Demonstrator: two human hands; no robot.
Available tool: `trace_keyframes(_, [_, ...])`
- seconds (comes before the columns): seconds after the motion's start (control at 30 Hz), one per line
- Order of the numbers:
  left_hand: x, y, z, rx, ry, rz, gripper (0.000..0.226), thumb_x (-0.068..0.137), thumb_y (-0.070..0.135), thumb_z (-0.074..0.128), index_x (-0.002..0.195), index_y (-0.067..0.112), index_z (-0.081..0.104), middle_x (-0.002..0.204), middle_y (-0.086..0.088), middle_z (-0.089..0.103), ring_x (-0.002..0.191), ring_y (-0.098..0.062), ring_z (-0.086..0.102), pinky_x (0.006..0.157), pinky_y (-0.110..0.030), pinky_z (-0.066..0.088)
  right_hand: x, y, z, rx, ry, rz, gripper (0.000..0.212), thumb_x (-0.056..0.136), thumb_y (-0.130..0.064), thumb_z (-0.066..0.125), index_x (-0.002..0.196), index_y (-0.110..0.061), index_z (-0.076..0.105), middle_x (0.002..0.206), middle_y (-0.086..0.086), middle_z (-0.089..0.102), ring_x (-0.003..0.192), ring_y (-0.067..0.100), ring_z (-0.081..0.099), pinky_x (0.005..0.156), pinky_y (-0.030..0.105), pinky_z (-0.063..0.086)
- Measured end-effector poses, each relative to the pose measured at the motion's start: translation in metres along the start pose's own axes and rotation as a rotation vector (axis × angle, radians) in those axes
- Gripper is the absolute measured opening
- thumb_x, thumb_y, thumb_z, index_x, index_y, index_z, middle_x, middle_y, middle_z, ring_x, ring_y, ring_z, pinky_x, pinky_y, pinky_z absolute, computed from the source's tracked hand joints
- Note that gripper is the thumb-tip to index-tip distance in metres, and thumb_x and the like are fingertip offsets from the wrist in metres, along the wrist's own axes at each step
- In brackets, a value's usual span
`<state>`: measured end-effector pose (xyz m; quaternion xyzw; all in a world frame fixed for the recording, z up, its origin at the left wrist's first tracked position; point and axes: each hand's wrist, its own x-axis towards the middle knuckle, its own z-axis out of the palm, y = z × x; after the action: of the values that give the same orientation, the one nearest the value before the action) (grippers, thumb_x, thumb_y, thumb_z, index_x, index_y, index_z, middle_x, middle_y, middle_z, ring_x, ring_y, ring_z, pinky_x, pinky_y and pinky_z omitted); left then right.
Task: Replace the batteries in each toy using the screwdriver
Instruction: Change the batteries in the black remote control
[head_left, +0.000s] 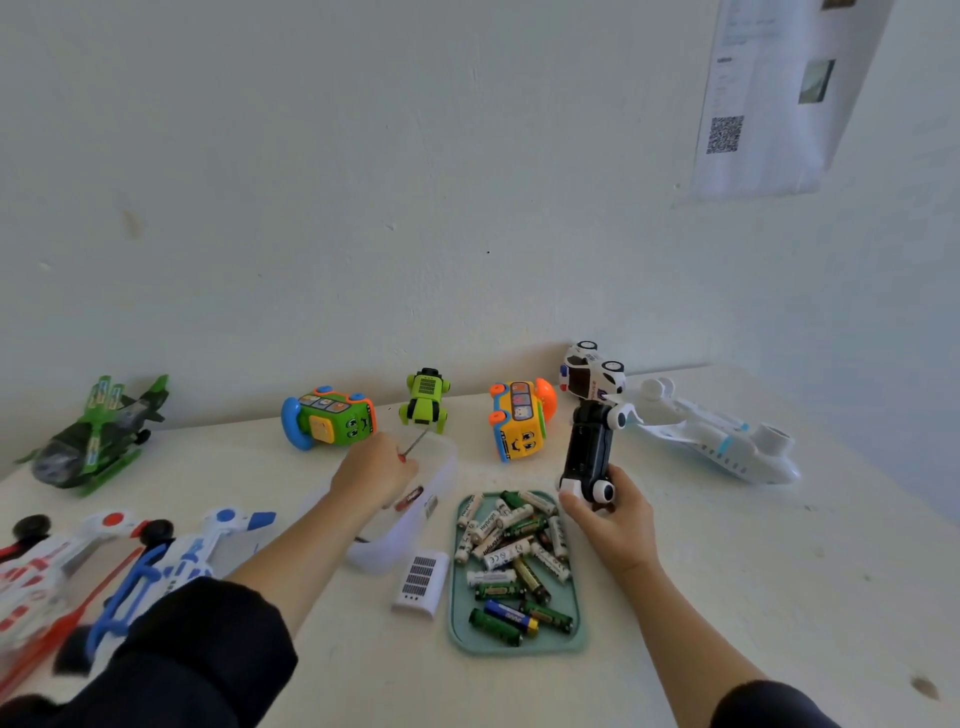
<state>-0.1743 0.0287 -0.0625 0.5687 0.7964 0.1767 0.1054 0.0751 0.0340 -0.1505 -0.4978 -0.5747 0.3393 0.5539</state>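
Your right hand (613, 519) grips the near end of a black-and-white toy car (589, 447), held on end with its dark underside toward you. Your left hand (376, 470) is curled round a red-handled screwdriver (415, 444), its shaft pointing far and right, over a clear plastic box (415, 512); what lies inside the box is hard to make out. Between your forearms, a teal tray (457, 621) holds a loose heap of AA batteries (511, 553), mostly green and white. Just left of the tray lies a white battery cover (422, 582). Along the far wall stand a green bus toy (332, 423), a green buggy (426, 400), a yellow bus toy (519, 428) and a white airplane (727, 441).
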Motion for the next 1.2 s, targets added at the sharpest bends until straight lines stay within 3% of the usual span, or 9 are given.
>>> trace_keyframes(0.1, [-0.013, 0.008, 0.006, -0.046, 0.041, 0.169, 0.034, 0.091, 0.017, 0.049, 0.058, 0.017, 0.04, 0.055, 0.0, 0.043, 0.05, -0.015, 0.043, 0.047, -0.026, 0.028, -0.001, -0.001, 0.001, -0.01, -0.011, 0.006, 0.024, 0.075, -0.014, 0.076, 0.094, -0.021, 0.063, 0.074, -0.004, 0.066, 0.061, -0.002, 0.058, 0.055, 0.011, 0.046])
trace_keyframes(0.2, [-0.023, 0.017, 0.019, 0.167, 0.022, 0.301, 0.023, 0.095, 0.019, 0.043, 0.076, 0.012, 0.054, 0.071, -0.002, 0.052, 0.07, -0.022, 0.054, 0.058, -0.028, 0.037, -0.004, -0.005, 0.0, -0.005, -0.008, 0.003, 0.023, 0.075, -0.012, 0.075, 0.09, -0.021, 0.062, 0.073, 0.0, 0.066, 0.057, -0.002, 0.055, 0.052, 0.01, 0.043])
trace_keyframes(0.33, [-0.018, 0.011, 0.017, 0.537, 0.028, 0.233, 0.025, 0.094, 0.013, 0.047, 0.116, 0.011, 0.058, 0.11, -0.007, 0.058, 0.099, -0.027, 0.06, 0.07, -0.032, 0.041, -0.007, -0.008, -0.002, 0.012, 0.017, 0.016, 0.025, 0.075, -0.013, 0.075, 0.085, -0.029, 0.059, 0.075, 0.001, 0.066, 0.06, 0.005, 0.057, 0.057, 0.019, 0.047])
trace_keyframes(0.47, [-0.013, -0.005, 0.007, 0.709, 0.041, 0.157, 0.036, 0.091, 0.0, 0.044, 0.125, 0.009, 0.054, 0.123, -0.009, 0.049, 0.106, -0.029, 0.058, 0.071, -0.033, 0.044, -0.007, -0.005, -0.002, 0.026, 0.027, 0.041, 0.02, 0.075, -0.015, 0.076, 0.087, -0.022, 0.062, 0.075, 0.004, 0.067, 0.066, 0.019, 0.061, 0.063, 0.032, 0.05])
trace_keyframes(0.6, [-0.021, -0.013, 0.016, 0.793, 0.098, 0.253, 0.035, 0.09, 0.0, 0.045, 0.125, 0.006, 0.05, 0.123, -0.008, 0.048, 0.105, -0.027, 0.059, 0.073, -0.033, 0.046, -0.006, -0.005, -0.002, 0.029, 0.031, 0.046, 0.02, 0.075, -0.015, 0.076, 0.089, -0.021, 0.063, 0.075, 0.002, 0.067, 0.064, 0.015, 0.06, 0.061, 0.028, 0.049])
trace_keyframes(0.83, [-0.028, 0.008, 0.029, 0.713, -0.078, 0.169, 0.031, 0.09, 0.007, 0.043, 0.117, 0.014, 0.057, 0.116, -0.005, 0.056, 0.109, -0.026, 0.054, 0.086, -0.034, 0.04, -0.006, -0.006, -0.001, 0.049, 0.04, 0.046, 0.022, 0.074, -0.014, 0.076, 0.088, -0.025, 0.062, 0.076, 0.0, 0.067, 0.066, 0.015, 0.061, 0.061, 0.027, 0.05])
trace_keyframes(0.97, [-0.036, 0.046, 0.041, 0.342, -0.127, 0.533, 0.027, 0.096, 0.027, 0.044, 0.114, 0.014, 0.058, 0.109, -0.005, 0.055, 0.102, -0.024, 0.055, 0.078, -0.034, 0.043, -0.004, -0.004, -0.001, 0.051, 0.048, 0.044, 0.022, 0.074, -0.014, 0.076, 0.089, -0.023, 0.063, 0.077, 0.001, 0.068, 0.069, 0.018, 0.062, 0.063, 0.03, 0.051])
trace_keyframes(1.07, [-0.047, 0.069, 0.054, 0.395, -0.219, 0.705, 0.03, 0.095, 0.032, 0.046, 0.121, 0.02, 0.057, 0.109, -0.006, 0.052, 0.103, -0.025, 0.052, 0.078, -0.038, 0.046, -0.002, -0.002, -0.001, 0.06, 0.055, 0.052, 0.021, 0.073, -0.014, 0.077, 0.089, -0.018, 0.064, 0.078, 0.003, 0.068, 0.072, 0.022, 0.064, 0.066, 0.036, 0.053])
trace_keyframes(1.2, [-0.038, 0.07, 0.06, 0.392, -0.127, 0.514, 0.018, 0.092, 0.018, 0.047, 0.107, 0.014, 0.055, 0.105, -0.008, 0.054, 0.096, -0.028, 0.055, 0.068, -0.036, 0.042, -0.002, -0.001, -0.001, 0.082, 0.073, 0.047, 0.019, 0.073, -0.013, 0.076, 0.087, -0.016, 0.065, 0.076, 0.005, 0.068, 0.071, 0.022, 0.063, 0.062, 0.028, 0.051])
